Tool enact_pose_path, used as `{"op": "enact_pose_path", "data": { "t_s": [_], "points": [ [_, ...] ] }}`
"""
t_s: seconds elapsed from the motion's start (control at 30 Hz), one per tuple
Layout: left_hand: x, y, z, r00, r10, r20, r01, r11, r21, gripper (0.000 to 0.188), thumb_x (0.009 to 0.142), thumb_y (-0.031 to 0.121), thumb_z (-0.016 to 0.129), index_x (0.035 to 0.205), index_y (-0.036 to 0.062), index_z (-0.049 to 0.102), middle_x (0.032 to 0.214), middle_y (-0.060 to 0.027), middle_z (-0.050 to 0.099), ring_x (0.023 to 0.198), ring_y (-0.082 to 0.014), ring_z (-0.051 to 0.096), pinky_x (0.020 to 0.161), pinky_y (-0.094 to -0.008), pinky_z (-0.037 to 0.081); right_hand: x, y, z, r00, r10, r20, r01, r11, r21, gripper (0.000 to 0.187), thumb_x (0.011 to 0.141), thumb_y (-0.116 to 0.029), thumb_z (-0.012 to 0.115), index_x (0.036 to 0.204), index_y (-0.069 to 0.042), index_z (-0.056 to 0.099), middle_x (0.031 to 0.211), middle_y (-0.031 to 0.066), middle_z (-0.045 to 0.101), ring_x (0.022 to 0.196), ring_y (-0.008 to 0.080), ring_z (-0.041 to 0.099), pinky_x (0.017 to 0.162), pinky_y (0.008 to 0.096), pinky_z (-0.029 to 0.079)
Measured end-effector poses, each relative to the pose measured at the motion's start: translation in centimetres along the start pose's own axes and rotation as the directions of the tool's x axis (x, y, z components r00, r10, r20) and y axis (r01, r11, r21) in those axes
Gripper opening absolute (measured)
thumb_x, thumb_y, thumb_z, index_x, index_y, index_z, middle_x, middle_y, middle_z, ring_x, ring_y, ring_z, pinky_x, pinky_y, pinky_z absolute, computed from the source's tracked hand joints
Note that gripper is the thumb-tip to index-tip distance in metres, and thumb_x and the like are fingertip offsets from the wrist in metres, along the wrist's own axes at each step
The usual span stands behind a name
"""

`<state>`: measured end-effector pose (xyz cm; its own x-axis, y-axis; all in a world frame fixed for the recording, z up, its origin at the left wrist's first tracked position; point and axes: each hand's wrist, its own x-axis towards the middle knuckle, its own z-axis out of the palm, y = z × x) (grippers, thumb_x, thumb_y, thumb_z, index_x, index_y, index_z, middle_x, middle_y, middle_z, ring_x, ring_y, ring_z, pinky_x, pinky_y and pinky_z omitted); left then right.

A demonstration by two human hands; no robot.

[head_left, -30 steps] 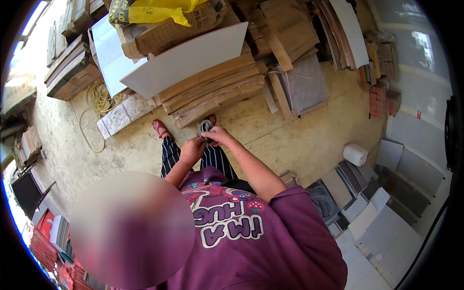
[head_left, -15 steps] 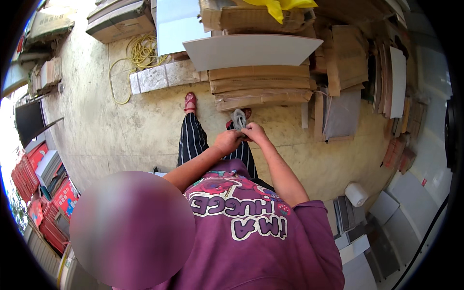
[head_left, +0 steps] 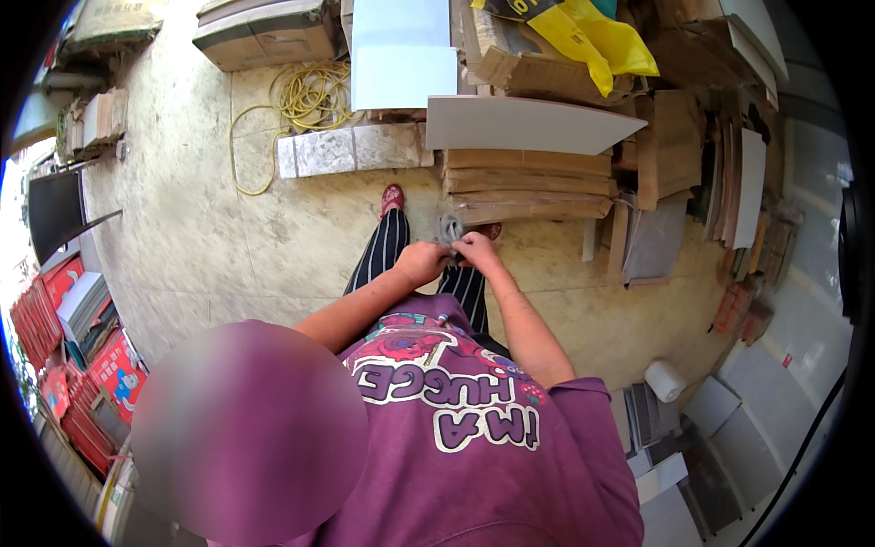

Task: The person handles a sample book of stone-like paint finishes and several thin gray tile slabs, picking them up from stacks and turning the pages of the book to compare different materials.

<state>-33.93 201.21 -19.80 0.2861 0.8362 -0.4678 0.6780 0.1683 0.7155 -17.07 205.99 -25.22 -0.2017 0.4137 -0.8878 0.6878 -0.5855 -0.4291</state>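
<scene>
In front of my waist, both hands meet at a small grey looped bundle (head_left: 449, 227); whether it is cloth or cord I cannot make out. My left hand (head_left: 422, 263) is closed at its lower left side, with the fingertips partly hidden. My right hand (head_left: 476, 250) pinches it from the right, fingers bent inward. The loop sticks up beyond my fingers, over the floor and close to my right shoe (head_left: 490, 231).
Ahead stand stacked flat cartons (head_left: 529, 187) with a pale panel (head_left: 529, 126) on them. A white block row (head_left: 351, 153), a coiled yellow hose (head_left: 310, 98) and a yellow bag (head_left: 606, 46) lie nearby. Panels (head_left: 749, 187) lean at the right.
The view has shifted, so the stacks ahead appear lower and farther right. My hands stay together on the grey bundle, with the left wrist slightly turned.
</scene>
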Motion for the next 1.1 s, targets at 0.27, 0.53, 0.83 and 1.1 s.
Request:
{"op": "enact_pose_path", "data": {
  "t_s": [0.27,0.53,0.83,1.1],
  "points": [
    [-3.8,-4.8,-3.1,0.999,0.038,0.035,-0.039,0.999,0.025,0.017,0.078,0.022,0.059,0.085,0.0100,0.067,0.078,-0.0128,0.064,0.073,-0.0318,0.061,0.064,-0.0407,0.050,-0.8,-2.1,5.8,0.994,-0.107,-0.021,0.103,0.985,-0.135,0.029,0.074,-0.029,0.060,0.081,-0.001,0.059,0.064,0.0116,0.063,0.055,0.0192,0.064,0.058,0.0318,0.050],
    [-5.9,-3.5,-0.8,0.998,-0.010,0.061,0.010,1.000,-0.005,0.020,0.078,0.024,0.058,0.088,0.0095,0.067,0.081,-0.0139,0.064,0.077,-0.0320,0.062,0.069,-0.0408,0.050,-2.2,0.7,5.0,0.991,-0.133,-0.033,0.127,0.981,-0.150,0.027,0.074,-0.029,0.064,0.076,-0.002,0.060,0.061,0.0087,0.060,0.047,0.0154,0.060,0.046,0.0288,0.046],
    [-7.2,-0.2,4.0,0.993,-0.053,0.106,0.049,0.998,0.035,0.021,0.080,0.023,0.058,0.090,0.0081,0.068,0.086,-0.0142,0.065,0.078,-0.0301,0.063,0.069,-0.0384,0.050,-6.2,7.3,1.3,0.985,-0.028,-0.171,0.022,0.999,-0.037,0.024,0.070,-0.028,0.061,0.082,-0.007,0.063,0.063,0.0082,0.064,0.055,0.0166,0.062,0.057,0.0310,0.048],
    [-6.9,3.1,4.4,0.992,-0.088,0.091,0.084,0.995,0.054,0.021,0.080,0.025,0.057,0.089,0.0096,0.067,0.087,-0.0141,0.065,0.083,-0.0328,0.061,0.073,-0.0400,0.049,-7.9,12.7,-3.8,0.892,0.019,-0.452,-0.005,0.999,0.031,0.026,0.068,-0.019,0.065,0.089,-0.004,0.062,0.071,0.0087,0.064,0.055,0.0150,0.061,0.056,0.0277,0.049]
  ]
}}
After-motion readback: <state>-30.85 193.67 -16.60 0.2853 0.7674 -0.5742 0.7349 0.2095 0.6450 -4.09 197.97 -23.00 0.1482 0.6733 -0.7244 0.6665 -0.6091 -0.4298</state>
